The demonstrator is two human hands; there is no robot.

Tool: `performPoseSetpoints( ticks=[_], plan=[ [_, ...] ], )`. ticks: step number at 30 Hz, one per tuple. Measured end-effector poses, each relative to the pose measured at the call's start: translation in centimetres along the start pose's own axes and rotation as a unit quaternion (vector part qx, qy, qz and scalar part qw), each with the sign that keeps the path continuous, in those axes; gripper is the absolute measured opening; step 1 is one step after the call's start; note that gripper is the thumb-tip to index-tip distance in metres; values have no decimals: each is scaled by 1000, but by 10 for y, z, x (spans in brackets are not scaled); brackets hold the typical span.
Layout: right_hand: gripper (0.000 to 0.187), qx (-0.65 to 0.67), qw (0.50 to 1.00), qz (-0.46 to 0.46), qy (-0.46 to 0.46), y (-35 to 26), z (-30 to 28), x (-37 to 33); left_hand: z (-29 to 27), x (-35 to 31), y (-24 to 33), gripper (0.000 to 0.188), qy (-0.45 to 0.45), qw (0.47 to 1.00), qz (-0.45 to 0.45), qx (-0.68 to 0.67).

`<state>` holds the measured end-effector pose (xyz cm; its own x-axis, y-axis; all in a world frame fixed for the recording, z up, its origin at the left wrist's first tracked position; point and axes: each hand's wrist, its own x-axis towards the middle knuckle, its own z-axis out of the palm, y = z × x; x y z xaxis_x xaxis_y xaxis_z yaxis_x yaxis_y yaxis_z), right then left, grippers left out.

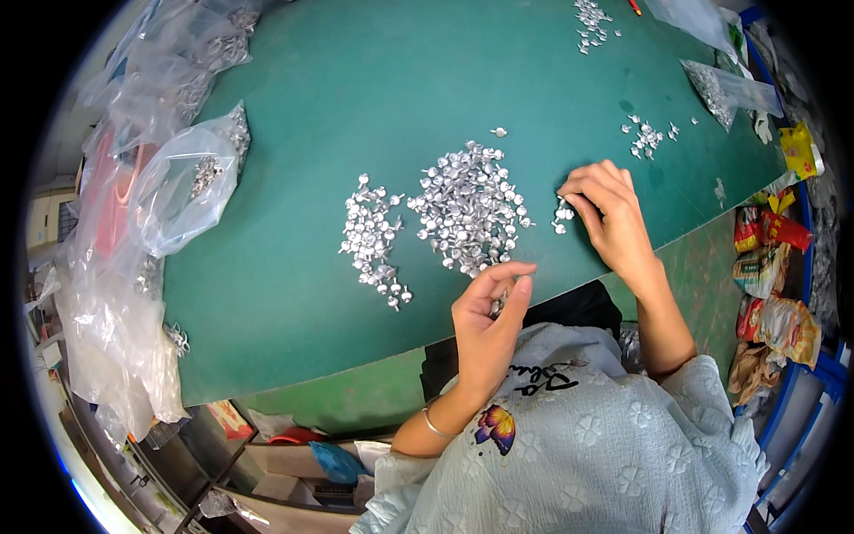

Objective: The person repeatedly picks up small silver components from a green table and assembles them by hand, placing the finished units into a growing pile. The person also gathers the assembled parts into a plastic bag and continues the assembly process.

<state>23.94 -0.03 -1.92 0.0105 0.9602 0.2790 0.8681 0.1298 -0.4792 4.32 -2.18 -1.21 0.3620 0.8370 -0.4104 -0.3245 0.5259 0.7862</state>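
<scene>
Small silver metal pieces with round heads and short stems lie in a large heap (pixel 467 205) on the green tabletop (pixel 356 98). A smaller, looser group of the same pieces (pixel 371 236) lies left of it. My left hand (pixel 485 325) is at the table's near edge, palm up and fingers curled round a few metal pieces (pixel 498 304). Right of the big heap, my right hand (pixel 614 218) pinches a small metal piece at its fingertips. Just below those fingertips a few more pieces (pixel 560 219) lie together.
Clear plastic bags (pixel 191 178), some with metal pieces inside, crowd the table's left side. Scattered pieces (pixel 647 138) lie at the right, with another group (pixel 592 27) at the far edge. A filled bag (pixel 712 93) rests at the right edge, beside shelving with colourful packets (pixel 783 230).
</scene>
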Motion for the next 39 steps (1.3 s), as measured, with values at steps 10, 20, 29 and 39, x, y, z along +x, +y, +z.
performPoseSetpoints(
  ticks=[10,20,29,39],
  plan=[
    [12,-59,998,-29,24,-2,-13,-15,1,1,-4,14,-9,999,23,19],
    [18,11,999,-45,-8,6,-5,-5,9,1,-4,16,-12,999,17,36],
    [16,142,985,-93,33,-29,-21,-18,17,5,-3,21,-13,999,31,27],
    [22,170,972,-141,74,-43,-24,-24,17,2,-5,11,9,994,94,46]
  ],
)
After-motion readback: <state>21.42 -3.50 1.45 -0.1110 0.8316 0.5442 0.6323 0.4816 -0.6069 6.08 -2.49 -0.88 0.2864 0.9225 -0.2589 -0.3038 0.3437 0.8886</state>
